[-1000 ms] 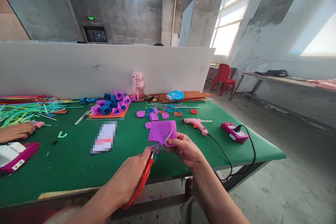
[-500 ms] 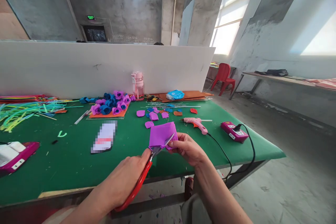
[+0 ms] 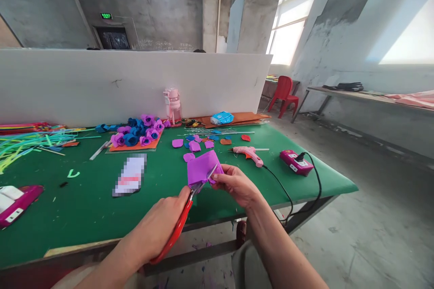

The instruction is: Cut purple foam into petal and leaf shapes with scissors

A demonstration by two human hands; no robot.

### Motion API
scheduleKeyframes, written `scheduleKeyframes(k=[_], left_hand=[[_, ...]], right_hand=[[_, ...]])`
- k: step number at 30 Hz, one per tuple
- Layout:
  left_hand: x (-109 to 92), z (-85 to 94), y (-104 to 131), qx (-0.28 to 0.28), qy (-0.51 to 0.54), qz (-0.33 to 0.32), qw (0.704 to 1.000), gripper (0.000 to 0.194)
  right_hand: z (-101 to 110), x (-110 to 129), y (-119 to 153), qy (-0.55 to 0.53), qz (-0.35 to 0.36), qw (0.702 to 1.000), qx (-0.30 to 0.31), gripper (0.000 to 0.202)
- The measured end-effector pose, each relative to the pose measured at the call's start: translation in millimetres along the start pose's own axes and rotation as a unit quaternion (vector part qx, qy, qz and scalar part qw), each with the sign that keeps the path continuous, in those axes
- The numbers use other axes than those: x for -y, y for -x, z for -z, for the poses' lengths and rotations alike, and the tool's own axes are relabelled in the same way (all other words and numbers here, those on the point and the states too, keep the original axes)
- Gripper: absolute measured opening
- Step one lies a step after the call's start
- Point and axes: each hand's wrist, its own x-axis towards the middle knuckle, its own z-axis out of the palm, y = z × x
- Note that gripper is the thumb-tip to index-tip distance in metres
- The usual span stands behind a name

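My left hand is closed round the red-handled scissors, whose blades reach into the lower edge of a purple sheet of crepe paper. The right edge of that sheet is pinched between the thumb and fingers of my right hand. Just beyond the sheet lie loose cut petals, among them a purple petal, an orange petal and a red petal. A pile of purple and blue paper flowers rests on an orange sheet farther left.
A pink glue gun lies right of the sheet, its cord running to a magenta power strip. On the left are a phone, pipe cleaners and another power strip. A pink bottle stands before the white partition.
The view has shifted slightly, so everything sits a little farther left and higher. The purple sheet is tilted somewhat more, with the scissors still in its lower edge. Both hands keep their hold.
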Motion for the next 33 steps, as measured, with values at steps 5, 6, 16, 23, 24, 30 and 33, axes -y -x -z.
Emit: scheduleKeyframes(k=[5,6,16,23,24,30,33], left_hand=[[-4.3,-1.8,-3.9,0.0,-0.017,0.008,1.0,0.024],[-4.7,-3.0,-5.3,-0.001,-0.019,0.011,1.0,0.026],[-4.9,-17.9,-17.0,-0.03,-0.005,0.028,0.999,0.036],[-11.9,-8.7,-14.1,-0.02,-0.024,0.042,0.999,0.03],[-12.9,-5.8,-12.5,-0.017,-0.036,0.04,0.998,0.029],[-12.0,3.6,-7.6,-0.002,-0.082,0.033,0.996,0.033],[-10.2,1.1,-8.5,-0.014,-0.073,0.017,0.997,0.034]], right_hand=[[2.6,-1.4,-2.7,0.019,-0.001,0.999,-0.028,0.016],[2.4,-2.0,-3.3,0.016,0.001,0.999,-0.034,0.015],[-10.8,-10.7,-7.9,-0.107,0.0,0.99,-0.093,0.024],[-10.8,-9.5,-6.7,-0.087,0.029,0.99,-0.11,0.024],[-10.0,-8.3,-5.8,-0.071,0.039,0.991,-0.111,0.024],[-4.6,-2.6,-1.9,-0.013,0.057,0.992,-0.112,0.025],[-5.2,-3.1,-2.1,-0.01,0.054,0.993,-0.101,0.025]])
